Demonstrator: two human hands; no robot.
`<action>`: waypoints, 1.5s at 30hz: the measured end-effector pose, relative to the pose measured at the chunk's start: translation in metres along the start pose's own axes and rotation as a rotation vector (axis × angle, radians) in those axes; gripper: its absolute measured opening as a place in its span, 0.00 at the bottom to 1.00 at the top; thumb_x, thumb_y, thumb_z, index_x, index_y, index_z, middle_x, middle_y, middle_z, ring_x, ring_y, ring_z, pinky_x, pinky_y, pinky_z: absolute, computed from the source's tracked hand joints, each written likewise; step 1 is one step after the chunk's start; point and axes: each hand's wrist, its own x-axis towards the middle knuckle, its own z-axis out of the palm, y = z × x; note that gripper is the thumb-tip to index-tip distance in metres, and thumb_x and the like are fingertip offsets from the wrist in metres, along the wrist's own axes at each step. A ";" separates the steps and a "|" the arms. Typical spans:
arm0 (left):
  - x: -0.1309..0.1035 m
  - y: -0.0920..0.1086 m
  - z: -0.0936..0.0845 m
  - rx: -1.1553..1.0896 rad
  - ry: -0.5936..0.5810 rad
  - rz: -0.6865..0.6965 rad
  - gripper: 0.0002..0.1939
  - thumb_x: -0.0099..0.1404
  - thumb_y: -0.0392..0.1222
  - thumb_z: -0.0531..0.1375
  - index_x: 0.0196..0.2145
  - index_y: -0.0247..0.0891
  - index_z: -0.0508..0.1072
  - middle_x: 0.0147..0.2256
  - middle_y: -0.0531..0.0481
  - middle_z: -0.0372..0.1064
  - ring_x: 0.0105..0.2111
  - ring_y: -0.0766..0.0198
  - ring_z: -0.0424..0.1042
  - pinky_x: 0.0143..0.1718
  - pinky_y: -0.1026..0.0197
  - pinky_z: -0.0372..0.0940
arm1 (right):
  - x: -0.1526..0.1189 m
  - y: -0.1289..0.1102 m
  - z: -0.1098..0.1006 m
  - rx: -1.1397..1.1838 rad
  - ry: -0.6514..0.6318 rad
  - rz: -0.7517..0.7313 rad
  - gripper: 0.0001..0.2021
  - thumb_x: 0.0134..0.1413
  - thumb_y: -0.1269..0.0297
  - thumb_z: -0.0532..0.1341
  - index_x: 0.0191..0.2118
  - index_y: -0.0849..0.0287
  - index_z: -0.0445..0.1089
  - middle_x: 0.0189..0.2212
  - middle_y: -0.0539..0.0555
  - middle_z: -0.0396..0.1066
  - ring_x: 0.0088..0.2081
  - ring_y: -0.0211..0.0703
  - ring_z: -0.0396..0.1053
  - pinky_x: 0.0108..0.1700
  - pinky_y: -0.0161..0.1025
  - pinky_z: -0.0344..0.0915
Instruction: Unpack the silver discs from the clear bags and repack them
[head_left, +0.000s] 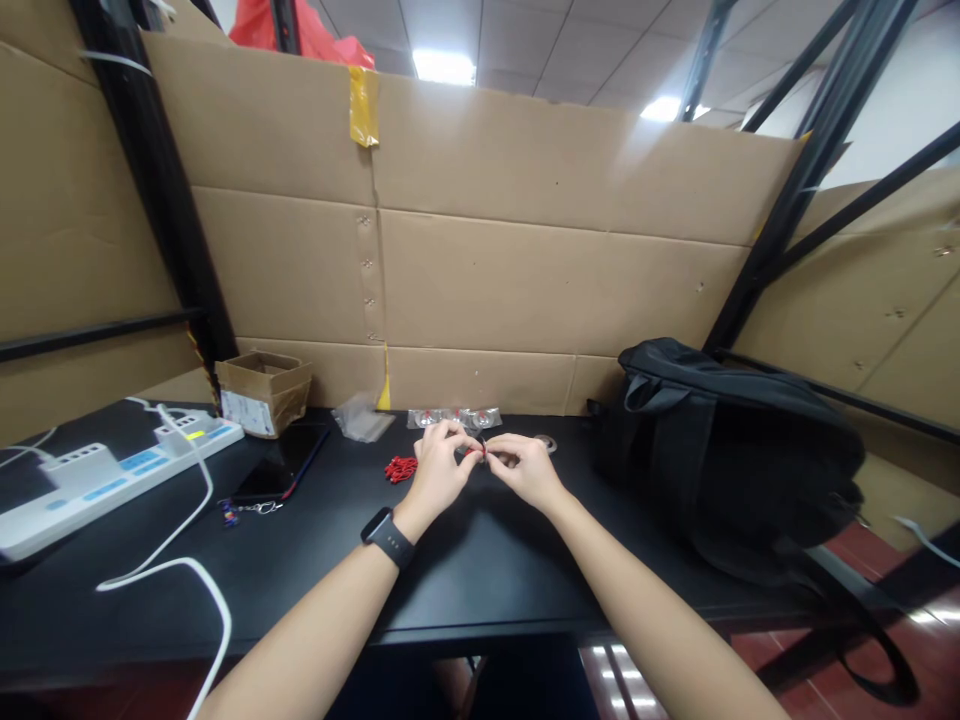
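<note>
My left hand [444, 467] and my right hand [527, 470] meet above the black table, fingertips pinched close together. Between them is a small red and dark piece [484, 450], mostly covered by the fingers and too small to name. A dark watch is on my left wrist. Just left of my left hand lies a small heap of red cord-like pieces [400, 469]. Behind the hands, clear plastic packets [453, 418] with red bits inside lie in a row. A tape-like ring [547, 443] is partly visible beyond my right hand.
A black backpack [735, 460] stands at the right. To the left are a white power strip [120, 482] with a trailing white cable, a dark tablet-like device [281, 465], a keyring [251, 509], an open cardboard box [264, 392] and a clear bag [361, 418]. Cardboard walls surround the table [480, 590].
</note>
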 end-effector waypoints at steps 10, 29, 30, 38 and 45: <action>-0.001 -0.004 0.001 0.078 0.045 0.087 0.02 0.64 0.40 0.65 0.34 0.46 0.79 0.43 0.49 0.69 0.50 0.53 0.63 0.48 0.50 0.55 | -0.001 0.001 0.001 0.112 -0.083 0.139 0.09 0.61 0.62 0.60 0.37 0.56 0.78 0.39 0.55 0.78 0.23 0.38 0.73 0.27 0.35 0.71; -0.001 -0.001 -0.010 -0.086 -0.157 0.157 0.18 0.65 0.52 0.61 0.52 0.52 0.71 0.55 0.49 0.66 0.57 0.51 0.62 0.56 0.47 0.57 | 0.000 0.006 -0.001 0.039 -0.080 0.097 0.03 0.49 0.72 0.64 0.30 0.59 0.75 0.36 0.53 0.72 0.35 0.40 0.70 0.36 0.35 0.66; -0.001 -0.002 -0.010 -0.074 -0.199 0.164 0.20 0.64 0.53 0.62 0.53 0.52 0.71 0.56 0.49 0.65 0.58 0.50 0.61 0.57 0.46 0.57 | 0.000 0.006 -0.001 0.030 -0.082 0.097 0.03 0.49 0.72 0.64 0.30 0.59 0.75 0.37 0.54 0.72 0.36 0.40 0.70 0.36 0.35 0.66; -0.001 -0.012 -0.010 0.009 -0.285 0.111 0.18 0.60 0.52 0.65 0.48 0.52 0.74 0.55 0.49 0.65 0.57 0.48 0.60 0.55 0.43 0.57 | -0.001 0.008 -0.003 -0.034 -0.104 0.068 0.03 0.49 0.72 0.65 0.28 0.57 0.76 0.38 0.53 0.68 0.39 0.42 0.69 0.40 0.37 0.67; -0.003 -0.009 -0.007 0.115 -0.311 0.150 0.17 0.58 0.45 0.65 0.46 0.53 0.75 0.52 0.50 0.67 0.56 0.48 0.59 0.54 0.45 0.56 | -0.003 0.009 -0.002 -0.185 -0.160 0.010 0.04 0.48 0.71 0.66 0.26 0.57 0.72 0.40 0.53 0.67 0.43 0.44 0.68 0.47 0.40 0.66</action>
